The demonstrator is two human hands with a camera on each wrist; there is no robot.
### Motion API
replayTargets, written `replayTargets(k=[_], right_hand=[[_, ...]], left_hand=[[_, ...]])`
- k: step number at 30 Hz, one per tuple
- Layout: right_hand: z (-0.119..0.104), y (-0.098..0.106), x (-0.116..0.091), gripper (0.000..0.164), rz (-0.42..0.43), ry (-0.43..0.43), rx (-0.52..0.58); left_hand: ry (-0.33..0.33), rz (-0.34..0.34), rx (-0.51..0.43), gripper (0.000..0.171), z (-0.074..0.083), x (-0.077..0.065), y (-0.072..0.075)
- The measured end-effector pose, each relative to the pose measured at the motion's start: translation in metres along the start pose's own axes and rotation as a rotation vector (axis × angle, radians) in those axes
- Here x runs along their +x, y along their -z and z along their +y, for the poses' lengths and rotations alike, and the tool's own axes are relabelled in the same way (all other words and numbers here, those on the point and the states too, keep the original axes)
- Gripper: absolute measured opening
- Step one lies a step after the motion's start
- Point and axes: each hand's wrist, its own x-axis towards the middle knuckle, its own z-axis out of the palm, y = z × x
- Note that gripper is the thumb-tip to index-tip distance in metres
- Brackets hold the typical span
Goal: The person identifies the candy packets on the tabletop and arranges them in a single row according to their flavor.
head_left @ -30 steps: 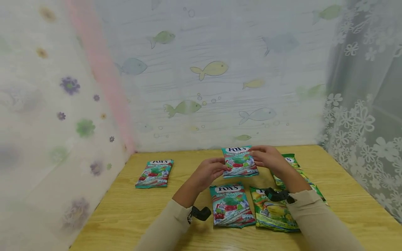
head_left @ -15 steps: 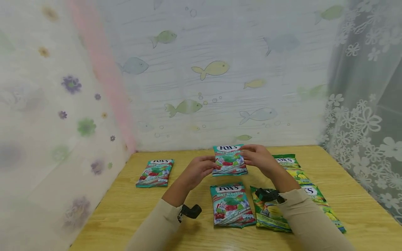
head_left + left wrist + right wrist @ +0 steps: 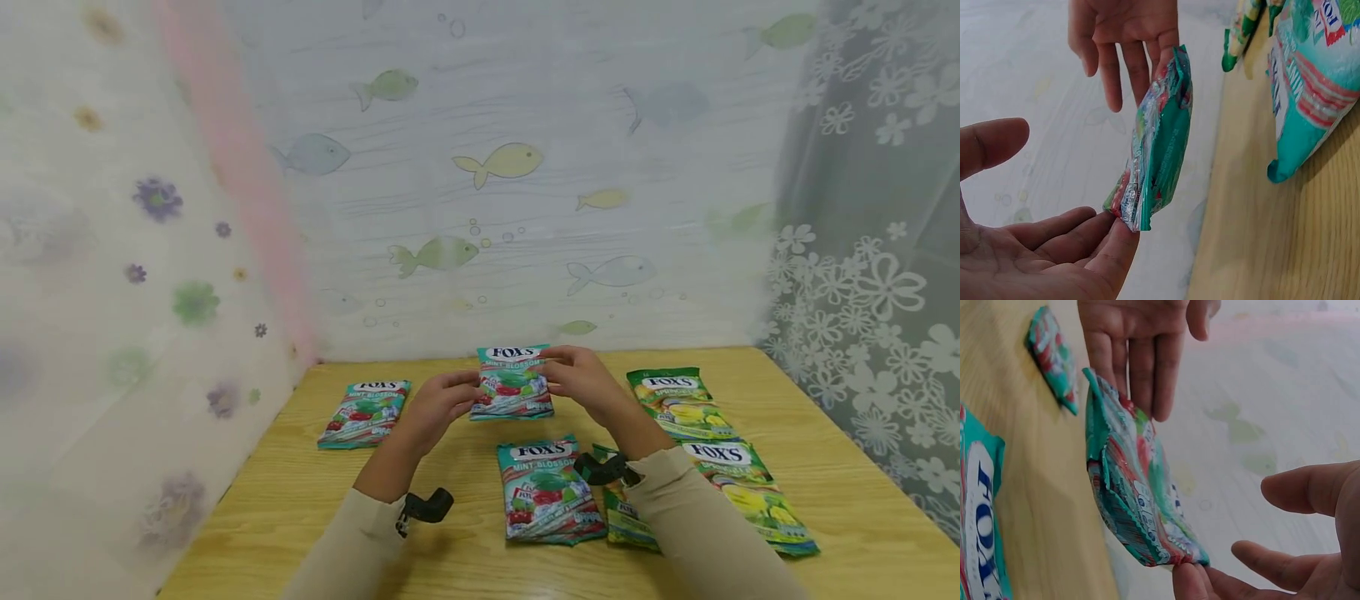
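Observation:
Raised over the back of the table, a teal Fox's Mint Blossom candy bag is carried between both hands. My left hand supports its left edge with extended fingers, its thumb standing well apart in the left wrist view. On the opposite edge, my right hand touches the bag with its fingertips, thumb also away from it. The wrist views show the bag resting against the fingers of both hands. Below it on the table lies another Mint Blossom bag.
One more teal candy bag lies at the left of the wooden table. On the right are green-yellow Fox's bags: a back one, a front one, and another partly behind the right forearm. A fish-patterned wall stands behind.
Both hands have moved left together with the raised Mint Blossom bag. The green-yellow bags at right are more exposed as the right arm shifts left.

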Motion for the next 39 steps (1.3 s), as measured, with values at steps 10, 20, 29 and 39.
replayTargets(k=[10, 20, 29, 39], right_hand=[[-0.002, -0.031, 0.008, 0.051, 0.024, 0.001, 0.012], [-0.005, -0.054, -0.004, 0.05, -0.01, 0.021, 0.063], [0.001, -0.072, -0.005, 0.048, -0.044, 0.057, 0.101], [0.013, -0.095, 0.007, 0.052, -0.053, 0.02, 0.104]], left_hand=[[0.0, 0.033, 0.035, 0.055, 0.005, -0.017, 0.025], [0.028, 0.07, 0.18, 0.064, 0.016, -0.051, 0.033], [0.09, 0.13, 0.234, 0.061, 0.014, -0.063, 0.04], [0.182, 0.189, 0.3, 0.064, 0.004, -0.06, 0.051]])
